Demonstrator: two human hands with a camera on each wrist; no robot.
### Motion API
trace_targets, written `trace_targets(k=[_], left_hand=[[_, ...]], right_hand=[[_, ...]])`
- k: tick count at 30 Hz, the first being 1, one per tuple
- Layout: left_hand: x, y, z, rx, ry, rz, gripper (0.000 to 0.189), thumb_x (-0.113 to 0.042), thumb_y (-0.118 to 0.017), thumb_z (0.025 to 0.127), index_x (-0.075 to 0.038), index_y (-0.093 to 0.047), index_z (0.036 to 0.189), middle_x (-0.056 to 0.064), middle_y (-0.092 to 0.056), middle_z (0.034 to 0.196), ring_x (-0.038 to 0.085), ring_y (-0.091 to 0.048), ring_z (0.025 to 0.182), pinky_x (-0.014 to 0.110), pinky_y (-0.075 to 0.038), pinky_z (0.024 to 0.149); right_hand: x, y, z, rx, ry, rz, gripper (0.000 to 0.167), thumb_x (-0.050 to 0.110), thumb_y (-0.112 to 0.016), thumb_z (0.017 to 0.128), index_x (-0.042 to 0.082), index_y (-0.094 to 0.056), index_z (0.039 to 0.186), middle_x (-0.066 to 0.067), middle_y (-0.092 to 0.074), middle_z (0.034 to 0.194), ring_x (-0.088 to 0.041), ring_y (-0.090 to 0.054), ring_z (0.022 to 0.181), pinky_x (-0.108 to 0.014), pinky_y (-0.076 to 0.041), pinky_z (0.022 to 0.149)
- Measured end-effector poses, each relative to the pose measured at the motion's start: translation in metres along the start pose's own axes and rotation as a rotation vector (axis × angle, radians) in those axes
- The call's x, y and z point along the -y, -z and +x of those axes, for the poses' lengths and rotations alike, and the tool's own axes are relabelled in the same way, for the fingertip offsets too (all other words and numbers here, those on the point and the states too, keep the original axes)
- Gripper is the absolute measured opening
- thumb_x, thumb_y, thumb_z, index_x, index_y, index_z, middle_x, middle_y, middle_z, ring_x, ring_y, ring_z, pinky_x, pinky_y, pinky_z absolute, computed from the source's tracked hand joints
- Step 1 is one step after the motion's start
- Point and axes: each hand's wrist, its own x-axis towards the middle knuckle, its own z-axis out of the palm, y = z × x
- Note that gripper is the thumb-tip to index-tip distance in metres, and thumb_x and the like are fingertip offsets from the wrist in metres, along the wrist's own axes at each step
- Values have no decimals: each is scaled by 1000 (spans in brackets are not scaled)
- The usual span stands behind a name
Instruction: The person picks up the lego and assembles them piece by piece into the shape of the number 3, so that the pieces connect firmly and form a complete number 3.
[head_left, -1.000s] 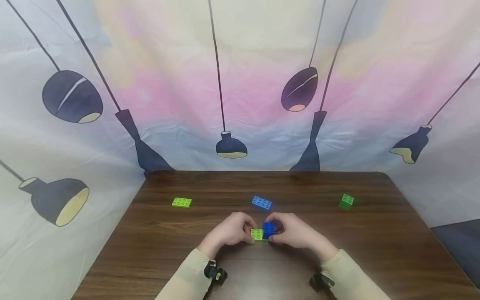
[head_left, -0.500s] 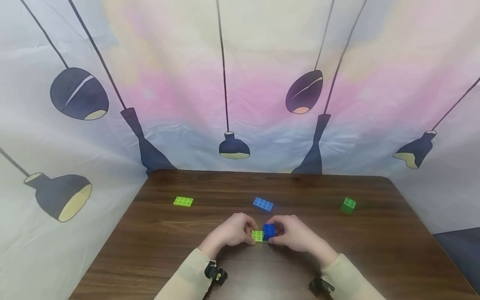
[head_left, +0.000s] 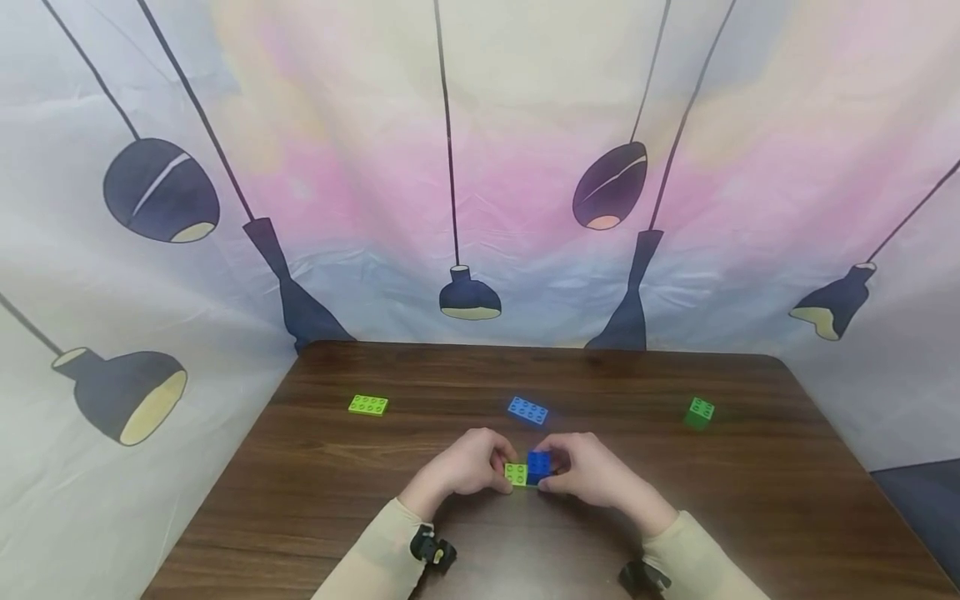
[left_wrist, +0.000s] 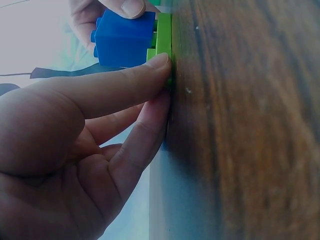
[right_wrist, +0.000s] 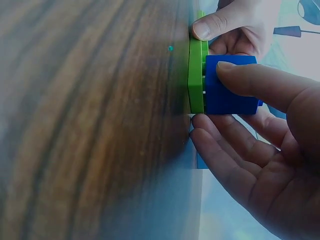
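Observation:
In the head view, my left hand [head_left: 468, 464] pinches the left end of a lime-green building plate [head_left: 515, 474] low at the table surface. A dark blue building brick [head_left: 538, 468] sits over the plate's right half, its studs facing up. My right hand [head_left: 588, 471] grips this brick between thumb and fingers. Seen from the right wrist, green studs show in a thin gap between the blue brick [right_wrist: 230, 104] and the lime-green plate [right_wrist: 196, 80]. The left wrist view has my left thumb on the plate's near side edge, with the other fingers opposite.
Farther back on the wooden table [head_left: 615, 383] lie another lime-green plate [head_left: 368, 405] at left and a lighter blue plate [head_left: 528, 410] in the middle. A green brick [head_left: 700, 412] stands at right. Behind hangs a cloth [head_left: 375, 192] printed with lamps.
The head view has shifted slightly, so everything sits a little lower and farther right in it. Both hands keep their hold on the plate and the brick.

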Motion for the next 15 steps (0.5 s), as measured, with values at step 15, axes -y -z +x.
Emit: trace_targets(k=[15], left_hand=[[2,1,2,0,1,10,29,-4,-93,80,-5,-78,105,-4,-65,75,10,-59,67,27,-48,61]], right_hand=[[0,14,-2,12,40,11,34,26,-86,93,17,-73,123,7,-74,113,-17,-71,107,-39,-60,89]])
